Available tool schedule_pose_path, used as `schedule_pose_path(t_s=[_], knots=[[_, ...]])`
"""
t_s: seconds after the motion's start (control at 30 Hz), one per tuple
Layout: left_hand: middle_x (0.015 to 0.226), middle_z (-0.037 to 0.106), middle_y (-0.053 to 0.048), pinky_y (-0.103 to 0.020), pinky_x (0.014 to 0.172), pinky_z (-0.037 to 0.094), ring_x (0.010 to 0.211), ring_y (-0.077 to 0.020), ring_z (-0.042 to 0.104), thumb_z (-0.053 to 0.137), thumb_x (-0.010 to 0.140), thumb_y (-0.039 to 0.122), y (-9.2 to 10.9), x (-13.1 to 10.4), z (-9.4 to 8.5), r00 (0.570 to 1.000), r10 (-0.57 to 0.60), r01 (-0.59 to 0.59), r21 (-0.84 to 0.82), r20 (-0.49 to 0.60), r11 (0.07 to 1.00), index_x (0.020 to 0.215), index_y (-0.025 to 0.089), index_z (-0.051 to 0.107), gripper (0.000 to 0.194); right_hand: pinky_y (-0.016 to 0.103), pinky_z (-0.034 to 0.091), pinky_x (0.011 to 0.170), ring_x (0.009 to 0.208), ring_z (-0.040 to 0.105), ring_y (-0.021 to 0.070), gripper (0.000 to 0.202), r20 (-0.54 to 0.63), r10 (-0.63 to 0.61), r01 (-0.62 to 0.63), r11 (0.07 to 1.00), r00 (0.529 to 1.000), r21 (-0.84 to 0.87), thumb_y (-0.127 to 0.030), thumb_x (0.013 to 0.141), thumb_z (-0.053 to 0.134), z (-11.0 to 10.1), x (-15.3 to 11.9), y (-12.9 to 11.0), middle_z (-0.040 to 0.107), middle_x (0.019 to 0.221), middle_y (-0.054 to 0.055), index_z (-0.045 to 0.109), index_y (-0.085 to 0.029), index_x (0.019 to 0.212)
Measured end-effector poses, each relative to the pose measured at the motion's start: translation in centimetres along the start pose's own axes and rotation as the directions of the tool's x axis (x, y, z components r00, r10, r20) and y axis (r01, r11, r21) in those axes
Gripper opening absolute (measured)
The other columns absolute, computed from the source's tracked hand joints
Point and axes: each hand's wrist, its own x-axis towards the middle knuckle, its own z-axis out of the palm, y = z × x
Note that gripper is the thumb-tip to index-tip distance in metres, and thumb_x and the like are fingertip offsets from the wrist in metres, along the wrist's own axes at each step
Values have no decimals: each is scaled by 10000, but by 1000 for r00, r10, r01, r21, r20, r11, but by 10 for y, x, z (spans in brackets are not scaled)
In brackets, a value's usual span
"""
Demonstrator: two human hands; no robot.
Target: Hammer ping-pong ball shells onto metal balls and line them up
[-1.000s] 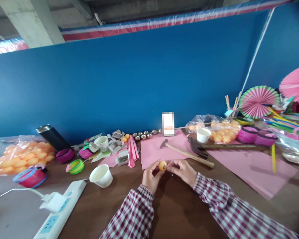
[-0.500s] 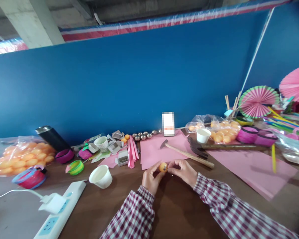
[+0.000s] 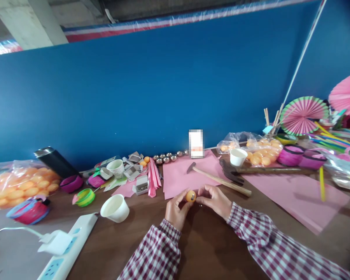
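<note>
Between thumb and fingers, my left hand [image 3: 176, 210] holds an orange ball [image 3: 190, 196] with a small dark mark on it. Just right of the ball is my right hand [image 3: 214, 200], its thumb and index finger pinched together; anything between them is too small to make out. Behind my hands lies a pink sheet [image 3: 175, 177], with a small wooden-handled hammer [image 3: 218, 179] across it. A dark claw hammer head [image 3: 231, 173] rests at the sheet's right edge.
A white cup [image 3: 115, 209] and a power strip [image 3: 72, 243] are at left, near a bag of orange balls [image 3: 26, 184]. Metal balls [image 3: 166, 158] line the back. Another white cup [image 3: 238, 157], a bag of balls [image 3: 262, 153] and a pink sheet [image 3: 303, 202] are at right.
The view has shifted slightly, so the objects at left appear farther left. My left hand still holds the ball, and my right hand stays pinched beside it.
</note>
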Motion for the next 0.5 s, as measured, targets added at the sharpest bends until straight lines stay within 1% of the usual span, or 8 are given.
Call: schedule_pose_path(t_s=[0.13, 0.23, 0.37, 0.5], knots=[[1022, 635, -51, -372, 913, 401, 983, -221, 557, 606, 673, 226, -1, 0, 0, 1000, 4, -5, -29, -6, 1000, 1074, 182, 573, 405, 229, 430, 571, 613, 519, 94, 309, 5, -6, 6, 1000, 1000, -2, -375, 591, 671, 0, 0, 0, 576, 696, -18, 458, -173, 686], [1032, 630, -57, -382, 918, 396, 993, -225, 551, 604, 675, 225, -3, 0, 0, 1000, 3, -3, -11, -6, 1000, 1082, 179, 568, 411, 241, 441, 601, 649, 535, 105, 313, 12, -8, 8, 1000, 1000, 4, -380, 595, 667, 1, 0, 2, 591, 730, -7, 455, -172, 693], [1061, 615, -61, -394, 921, 393, 1007, -223, 542, 584, 688, 208, -2, 0, 0, 1000, 15, -15, 24, 17, 1000, 1096, 176, 556, 410, 237, 435, 583, 638, 532, 104, 310, 18, 2, -2, 1000, 1000, 3, -375, 599, 666, 1, 0, 3, 595, 730, -3, 455, -169, 695], [1053, 620, -39, -391, 931, 384, 1014, -219, 538, 598, 665, 194, -2, 0, 0, 999, 32, -32, 11, 19, 999, 1043, 199, 591, 378, 231, 426, 575, 617, 521, 97, 307, -7, -10, 10, 1000, 1000, -10, -381, 593, 669, 2, 0, -1, 583, 704, -13, 466, -167, 677]])
